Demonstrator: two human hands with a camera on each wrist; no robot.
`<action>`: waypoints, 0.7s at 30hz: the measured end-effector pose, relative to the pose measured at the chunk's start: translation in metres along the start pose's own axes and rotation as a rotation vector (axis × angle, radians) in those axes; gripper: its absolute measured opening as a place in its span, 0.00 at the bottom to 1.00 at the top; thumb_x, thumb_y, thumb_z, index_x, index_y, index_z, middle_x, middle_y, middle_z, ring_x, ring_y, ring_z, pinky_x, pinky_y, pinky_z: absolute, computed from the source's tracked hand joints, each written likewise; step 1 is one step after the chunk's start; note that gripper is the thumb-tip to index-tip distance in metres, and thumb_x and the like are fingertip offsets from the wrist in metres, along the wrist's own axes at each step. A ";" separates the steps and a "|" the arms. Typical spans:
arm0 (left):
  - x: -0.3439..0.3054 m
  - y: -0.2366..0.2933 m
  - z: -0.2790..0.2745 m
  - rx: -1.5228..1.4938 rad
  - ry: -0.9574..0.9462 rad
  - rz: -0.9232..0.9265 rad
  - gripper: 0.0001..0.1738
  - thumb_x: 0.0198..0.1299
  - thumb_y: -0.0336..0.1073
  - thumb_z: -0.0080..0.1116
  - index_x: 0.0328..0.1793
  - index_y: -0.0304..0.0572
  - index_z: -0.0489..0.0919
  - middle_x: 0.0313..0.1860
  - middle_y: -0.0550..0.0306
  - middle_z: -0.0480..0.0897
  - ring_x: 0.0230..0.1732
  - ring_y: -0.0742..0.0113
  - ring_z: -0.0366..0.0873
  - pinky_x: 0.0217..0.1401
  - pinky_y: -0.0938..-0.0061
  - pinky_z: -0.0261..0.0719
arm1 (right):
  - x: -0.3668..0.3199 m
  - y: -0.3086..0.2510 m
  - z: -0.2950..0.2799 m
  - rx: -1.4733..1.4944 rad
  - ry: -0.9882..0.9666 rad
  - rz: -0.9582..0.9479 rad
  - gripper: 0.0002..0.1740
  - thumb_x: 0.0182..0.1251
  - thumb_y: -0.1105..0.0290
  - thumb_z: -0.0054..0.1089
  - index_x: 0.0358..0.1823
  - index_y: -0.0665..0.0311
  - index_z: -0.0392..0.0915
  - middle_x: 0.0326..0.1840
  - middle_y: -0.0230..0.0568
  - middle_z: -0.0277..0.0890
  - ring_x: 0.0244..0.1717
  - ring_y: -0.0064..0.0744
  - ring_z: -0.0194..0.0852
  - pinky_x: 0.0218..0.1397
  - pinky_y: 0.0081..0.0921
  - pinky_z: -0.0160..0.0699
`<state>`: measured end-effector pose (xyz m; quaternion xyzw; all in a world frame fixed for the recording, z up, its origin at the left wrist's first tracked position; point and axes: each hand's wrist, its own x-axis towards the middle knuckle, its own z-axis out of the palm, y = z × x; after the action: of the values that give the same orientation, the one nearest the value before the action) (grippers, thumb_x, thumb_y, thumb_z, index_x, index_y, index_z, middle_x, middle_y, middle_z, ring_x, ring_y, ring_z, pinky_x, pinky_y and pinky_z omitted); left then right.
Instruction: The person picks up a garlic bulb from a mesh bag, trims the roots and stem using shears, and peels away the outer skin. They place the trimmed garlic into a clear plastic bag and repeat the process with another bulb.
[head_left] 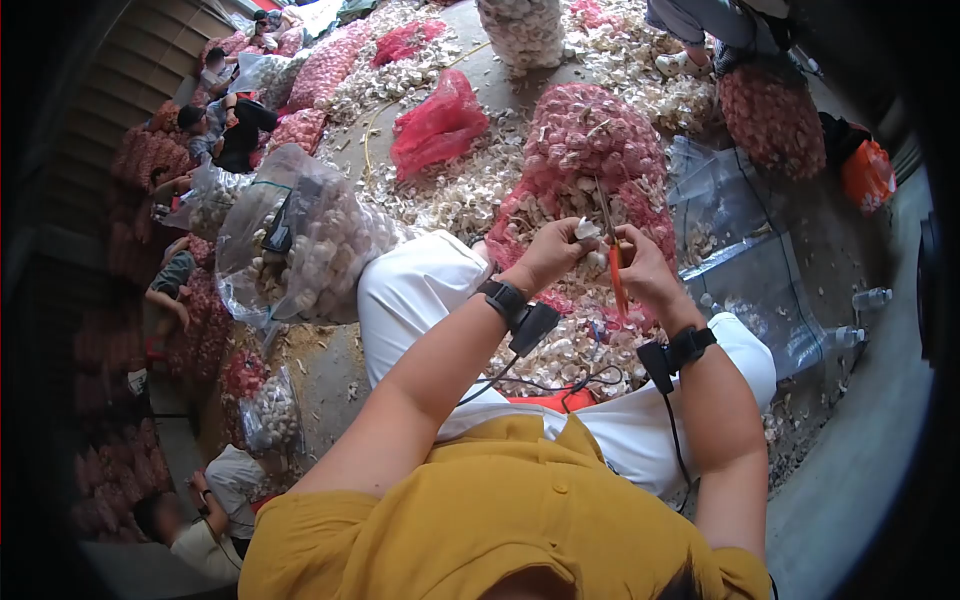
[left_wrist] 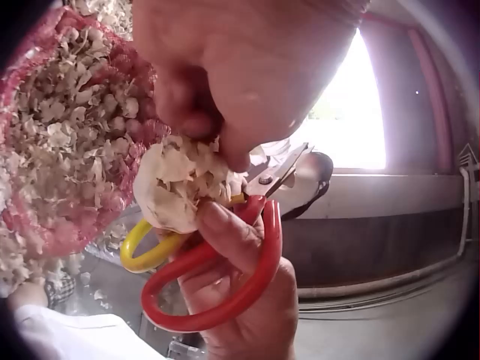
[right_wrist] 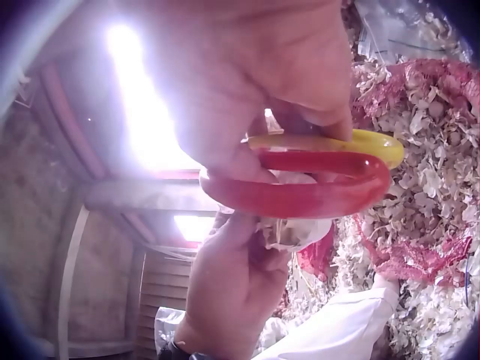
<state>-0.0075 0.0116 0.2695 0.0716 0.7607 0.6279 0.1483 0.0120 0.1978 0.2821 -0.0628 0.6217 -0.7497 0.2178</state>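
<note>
Both hands meet in front of me: the left hand (head_left: 548,252) pinches a garlic bulb (left_wrist: 161,195) in its fingertips, and the right hand (head_left: 650,270) is curled round the scissors (head_left: 618,280). I seem to grip the bulb by its far side so that its flaky skin stays exposed, and my right thumb rests against it, probably to steady it. Seen from my head, the blades point to twelve o'clock, away from my body, presumably for safety. A pink net sack (head_left: 590,135) stands at twelve o'clock from my hands, a clear plastic bag (head_left: 300,240) of bulbs at nine, both likely kept within easy reach. From my head I see just a pale bit of the bulb; my left wrist's view shows its rounded side, the scissors' pivot, and one yellow ring (left_wrist: 142,264) beside the red one. My right wrist's view shows both rings, but I cannot make out the blades there.
</note>
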 end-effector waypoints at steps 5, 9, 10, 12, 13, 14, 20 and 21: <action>-0.009 -0.007 0.001 0.063 0.070 -0.078 0.07 0.65 0.36 0.53 0.39 0.41 0.75 0.28 0.68 0.76 0.30 0.81 0.71 0.31 0.82 0.70 | 0.000 -0.006 0.004 0.170 0.019 -0.086 0.27 0.44 0.81 0.68 0.48 0.62 0.69 0.36 0.32 0.75 0.34 0.19 0.71 0.39 0.19 0.71; -0.017 0.008 0.010 -0.548 0.149 -0.362 0.17 0.68 0.49 0.47 0.53 0.46 0.69 0.22 0.68 0.66 0.18 0.79 0.62 0.18 0.84 0.58 | 0.008 -0.002 -0.006 0.280 0.191 -0.112 0.29 0.42 0.82 0.70 0.48 0.60 0.67 0.35 0.31 0.72 0.35 0.21 0.72 0.39 0.20 0.72; -0.019 0.019 0.013 -0.541 0.110 -0.364 0.19 0.68 0.51 0.45 0.54 0.46 0.69 0.22 0.67 0.66 0.18 0.79 0.62 0.18 0.84 0.58 | 0.009 0.001 -0.008 0.267 0.220 -0.082 0.29 0.43 0.83 0.69 0.47 0.60 0.67 0.34 0.30 0.71 0.36 0.22 0.72 0.39 0.20 0.72; -0.020 0.026 0.016 -0.425 -0.031 -0.207 0.21 0.68 0.52 0.44 0.54 0.44 0.71 0.25 0.66 0.69 0.22 0.80 0.65 0.20 0.84 0.61 | 0.007 0.001 -0.004 0.274 0.212 -0.063 0.28 0.43 0.83 0.69 0.47 0.61 0.67 0.34 0.30 0.71 0.36 0.22 0.71 0.39 0.20 0.72; -0.015 0.015 0.020 -0.424 -0.028 -0.204 0.21 0.68 0.52 0.44 0.54 0.44 0.71 0.25 0.66 0.69 0.22 0.80 0.65 0.20 0.84 0.61 | 0.006 -0.001 -0.002 0.280 0.205 -0.049 0.28 0.43 0.83 0.69 0.47 0.61 0.67 0.34 0.30 0.71 0.36 0.22 0.71 0.39 0.20 0.72; -0.007 -0.003 0.025 -0.234 0.067 0.008 0.21 0.69 0.51 0.44 0.52 0.42 0.73 0.26 0.66 0.71 0.23 0.81 0.64 0.21 0.84 0.61 | 0.005 -0.002 0.000 0.283 0.207 -0.060 0.28 0.43 0.83 0.69 0.46 0.63 0.66 0.34 0.30 0.70 0.36 0.22 0.71 0.40 0.20 0.72; -0.008 -0.006 0.020 0.093 0.234 0.034 0.15 0.69 0.44 0.47 0.40 0.40 0.77 0.25 0.68 0.73 0.20 0.81 0.62 0.23 0.84 0.62 | 0.001 0.002 0.000 0.384 0.204 -0.056 0.28 0.44 0.84 0.68 0.47 0.62 0.66 0.35 0.31 0.71 0.36 0.23 0.72 0.42 0.20 0.72; -0.009 -0.006 0.019 -0.036 0.209 -0.032 0.14 0.68 0.43 0.47 0.39 0.40 0.76 0.25 0.68 0.72 0.20 0.81 0.63 0.23 0.84 0.62 | 0.001 0.002 0.000 0.383 0.203 -0.056 0.28 0.44 0.84 0.68 0.47 0.62 0.66 0.35 0.31 0.71 0.36 0.23 0.72 0.42 0.20 0.72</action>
<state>0.0075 0.0251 0.2617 -0.0091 0.7617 0.6430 0.0796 0.0115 0.1967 0.2795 0.0384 0.4847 -0.8624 0.1411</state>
